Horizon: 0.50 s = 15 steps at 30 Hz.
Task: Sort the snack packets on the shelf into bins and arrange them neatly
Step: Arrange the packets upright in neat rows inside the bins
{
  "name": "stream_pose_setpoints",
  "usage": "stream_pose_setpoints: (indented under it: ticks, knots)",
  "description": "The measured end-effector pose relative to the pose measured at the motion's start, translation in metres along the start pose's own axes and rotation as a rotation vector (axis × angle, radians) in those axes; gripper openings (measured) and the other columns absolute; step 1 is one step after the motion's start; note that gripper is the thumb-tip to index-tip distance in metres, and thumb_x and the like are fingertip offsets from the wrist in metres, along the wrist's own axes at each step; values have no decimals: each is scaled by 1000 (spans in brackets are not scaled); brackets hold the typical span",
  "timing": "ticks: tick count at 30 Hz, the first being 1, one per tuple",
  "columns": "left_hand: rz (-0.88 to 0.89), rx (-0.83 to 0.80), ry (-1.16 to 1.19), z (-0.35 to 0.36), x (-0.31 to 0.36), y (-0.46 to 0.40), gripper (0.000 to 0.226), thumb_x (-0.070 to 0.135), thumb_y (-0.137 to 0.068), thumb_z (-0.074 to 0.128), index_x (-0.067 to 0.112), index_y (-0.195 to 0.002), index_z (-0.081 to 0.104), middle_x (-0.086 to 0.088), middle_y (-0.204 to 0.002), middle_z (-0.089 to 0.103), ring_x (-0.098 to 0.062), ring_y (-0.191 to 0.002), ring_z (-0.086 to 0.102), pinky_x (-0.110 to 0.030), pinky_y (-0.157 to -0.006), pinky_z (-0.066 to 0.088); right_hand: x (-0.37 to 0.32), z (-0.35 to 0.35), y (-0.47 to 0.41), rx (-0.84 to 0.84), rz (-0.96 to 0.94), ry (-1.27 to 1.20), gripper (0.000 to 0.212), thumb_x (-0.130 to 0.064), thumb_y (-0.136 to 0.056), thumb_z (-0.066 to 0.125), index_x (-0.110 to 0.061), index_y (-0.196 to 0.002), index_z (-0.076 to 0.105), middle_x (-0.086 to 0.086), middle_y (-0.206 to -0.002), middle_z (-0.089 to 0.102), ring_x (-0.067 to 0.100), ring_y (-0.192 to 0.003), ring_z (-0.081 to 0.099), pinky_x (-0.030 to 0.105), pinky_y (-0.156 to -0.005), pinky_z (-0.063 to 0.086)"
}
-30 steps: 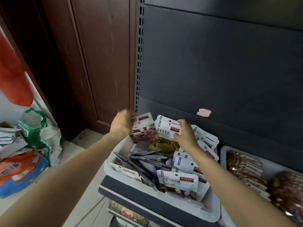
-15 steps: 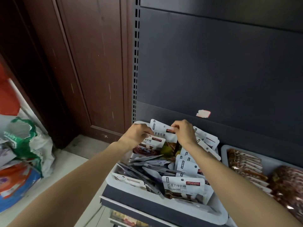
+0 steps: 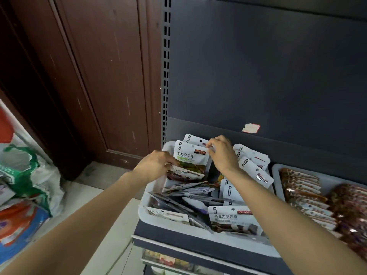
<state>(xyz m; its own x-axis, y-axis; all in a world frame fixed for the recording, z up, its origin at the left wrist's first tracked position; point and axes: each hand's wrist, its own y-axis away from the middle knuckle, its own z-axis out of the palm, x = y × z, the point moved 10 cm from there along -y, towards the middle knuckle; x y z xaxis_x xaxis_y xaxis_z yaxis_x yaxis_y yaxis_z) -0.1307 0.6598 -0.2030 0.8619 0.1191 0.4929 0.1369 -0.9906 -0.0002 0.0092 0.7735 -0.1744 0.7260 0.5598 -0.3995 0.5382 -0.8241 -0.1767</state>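
Both hands working at the back of a snack bin

The right hand (image 3: 221, 153) is pinching the top of an upright white star-gummy packet (image 3: 189, 155); the left hand (image 3: 156, 165) is gripping a flatter white chocolate-candy packet (image 3: 185, 173) just below, both standing in the white plastic bin (image 3: 153, 187) on the dark shelf (image 3: 178, 234).

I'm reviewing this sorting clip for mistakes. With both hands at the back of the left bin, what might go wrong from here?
1. The right hand pinches only the top corner of the upright star-gummy packet; with so small a grip it may tip forward.
2. The left hand slides a chocolate packet in front of it, mixing flavours.
3. Loose packets lie jumbled mid-bin in the white bin and could jam the row.
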Motion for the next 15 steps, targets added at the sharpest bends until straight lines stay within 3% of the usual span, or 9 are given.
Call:
stream_pose_setpoints:
  ticks: [5,9,12,15]
  knots:
    - [22,24,22,-5,-4,11,22,8,-89,60,17,-105,72,1,-106,69,-17,-97,61,-21,-84,41,-4,5,7,-59,39,-11,8,-16,-94,56,-10,-98,60,5,-102,65,22,-93,60,26,-67,36]
    - [-20,84,63,-12,-6,13,21,5,-89,56,15,-99,72,-3,-96,69,-19,-88,60,-25,-77,43,-5,-4,13,-30,42,7,5,-17,-94,54,-13,-90,53,4,-86,64,23,-81,60,27,-63,38]
    - [-39,106,74,-12,-4,11,21,3,-88,57,13,-96,73,-3,-98,68,-18,-91,61,-28,-82,46,7,-22,15,68,96,6,8,-16,-93,54,-14,-87,48,0,-75,57,21,-69,54,26,-50,30]
    - [-47,118,68,-12,0,3,16,4,-87,60,11,-95,72,-2,-107,64,-17,-100,59,-31,-92,45,21,-31,9,80,144,4,12,-19,-91,56,-15,-100,49,3,-78,61,20,-69,52,24,-46,25]
